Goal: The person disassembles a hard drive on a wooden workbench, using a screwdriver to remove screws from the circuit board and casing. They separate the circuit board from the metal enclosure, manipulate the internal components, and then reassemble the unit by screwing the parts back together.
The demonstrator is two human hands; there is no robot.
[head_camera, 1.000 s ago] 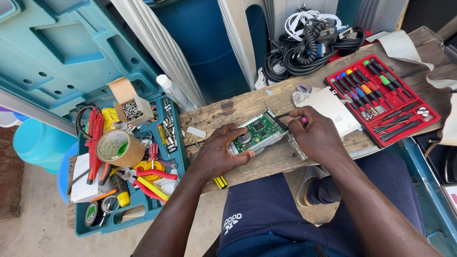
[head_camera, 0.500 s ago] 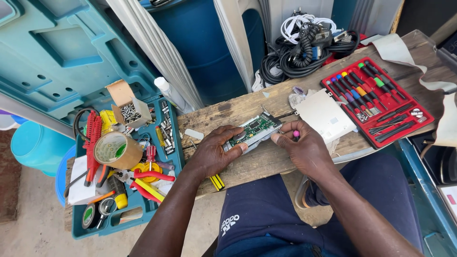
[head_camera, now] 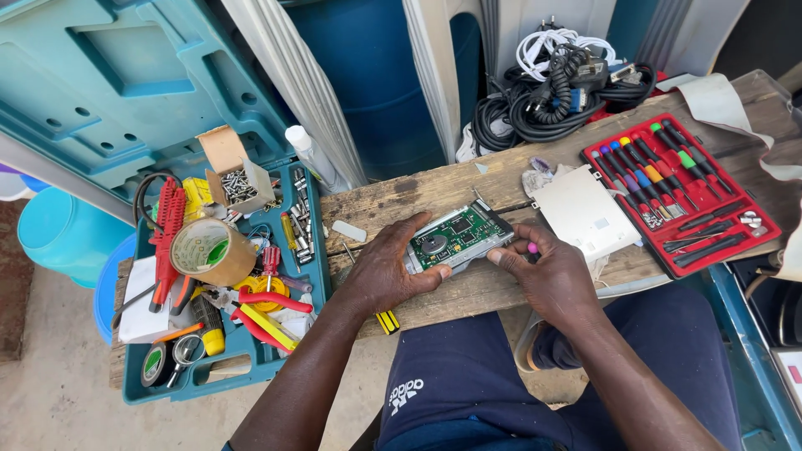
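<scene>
Green circuit board faces up on a hard drive (head_camera: 458, 238) gripped by a person seated at a rough wooden counter (head_camera: 418, 196), seen from the head camera. The left hand (head_camera: 386, 271) cups the drive's near-left end, thumb pressed along its metal edge and fingers curled beneath. The right hand (head_camera: 555, 280) meets the opposite end, forefinger and thumb closed against the casing, with a small pink-capped tool (head_camera: 532, 248) tucked between the fingers; its tip is hidden. The drive sits tilted, lifted slightly off the planks near the middle of the counter.

By its look the drive is a stiff, dense metal slab, likely heavy for its size, with smooth sides that could slip. Its bare board and soldered parts appear fragile, so the safest hold seems to be on the metal rails along the long edges, away from the chips and the connector end.

Just right of the hands lies a pale flat plate (head_camera: 582, 213). Beyond it rests a red case of screwdrivers (head_camera: 681, 192) with coloured handles. Black and white cables (head_camera: 555, 83) pile at the far edge. To the left, a teal toolbox (head_camera: 313, 276) holds a roll of tan tape (head_camera: 211, 250), red pliers (head_camera: 267, 305) and a small carton of screws (head_camera: 238, 179).
</scene>
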